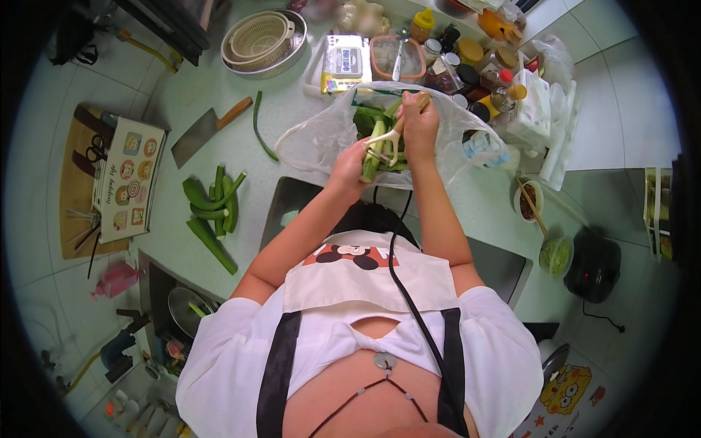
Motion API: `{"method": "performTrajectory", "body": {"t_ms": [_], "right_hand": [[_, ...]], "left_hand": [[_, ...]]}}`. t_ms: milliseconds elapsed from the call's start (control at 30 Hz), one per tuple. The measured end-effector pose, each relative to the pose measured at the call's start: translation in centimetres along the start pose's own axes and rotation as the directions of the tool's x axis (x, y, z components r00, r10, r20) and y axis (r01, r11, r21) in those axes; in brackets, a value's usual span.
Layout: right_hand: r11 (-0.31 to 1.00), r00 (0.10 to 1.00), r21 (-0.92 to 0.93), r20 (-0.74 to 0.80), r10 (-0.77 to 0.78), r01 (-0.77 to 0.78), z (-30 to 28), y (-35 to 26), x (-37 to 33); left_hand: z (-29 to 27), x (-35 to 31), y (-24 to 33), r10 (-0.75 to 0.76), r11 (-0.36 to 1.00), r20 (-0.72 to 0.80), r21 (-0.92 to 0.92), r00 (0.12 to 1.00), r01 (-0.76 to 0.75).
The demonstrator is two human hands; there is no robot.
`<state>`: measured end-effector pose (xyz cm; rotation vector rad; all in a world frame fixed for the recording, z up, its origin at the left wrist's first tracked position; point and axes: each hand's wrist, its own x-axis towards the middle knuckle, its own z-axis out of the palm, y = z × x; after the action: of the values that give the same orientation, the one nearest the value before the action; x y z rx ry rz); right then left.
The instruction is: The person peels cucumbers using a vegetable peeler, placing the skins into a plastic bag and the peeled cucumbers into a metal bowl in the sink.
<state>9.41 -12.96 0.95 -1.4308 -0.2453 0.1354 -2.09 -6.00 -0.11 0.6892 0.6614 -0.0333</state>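
My left hand is closed around the lower end of a long pale-green vegetable, partly peeled; its exact kind is unclear. It tilts upward over a white plastic bag. In my right hand is a cream Y-shaped peeler, its head against the vegetable just above my left fingers. Green leaves or peelings lie in the open bag underneath. A pile of dark-green long vegetables rests on the counter to the left. Beyond it are a cleaver with a wooden handle and a thin green strip.
Behind the bag stand a wet-wipe pack, an orange-rimmed box and several jars and bottles. Nested colanders sit at the back left. The sink is below my forearms. Two small bowls stand on the right.
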Motion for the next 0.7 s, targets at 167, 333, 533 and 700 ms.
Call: {"method": "performTrajectory", "body": {"t_ms": [167, 333, 533, 700], "right_hand": [[0.997, 0.999, -0.074, -0.041, 0.003, -0.006, 0.0, 0.9, 0.2], [0.956, 0.969, -0.274, -0.191, -0.156, 0.1, -1.0, 1.8, 2.1], [0.934, 0.944, -0.327, -0.237, -0.232, 0.147, -1.7, -0.3, 2.5], [0.901, 0.919, -0.327, -0.175, -0.353, 0.284, -1.8, -1.0, 1.3]], "left_hand": [[-0.3, 0.2, -0.4, -0.006, 1.0, 0.026, 0.007, 1.0, 0.005], [-0.7, -0.4, -0.2, -0.018, 0.996, 0.083, 0.094, 0.996, 0.01], [-1.9, -0.5, -0.2, -0.058, 0.998, 0.112, 0.014, 0.992, 0.057], [-2.0, -0.1, -0.1, -0.043, 0.996, 0.148, -0.065, 0.988, 0.053]]}}
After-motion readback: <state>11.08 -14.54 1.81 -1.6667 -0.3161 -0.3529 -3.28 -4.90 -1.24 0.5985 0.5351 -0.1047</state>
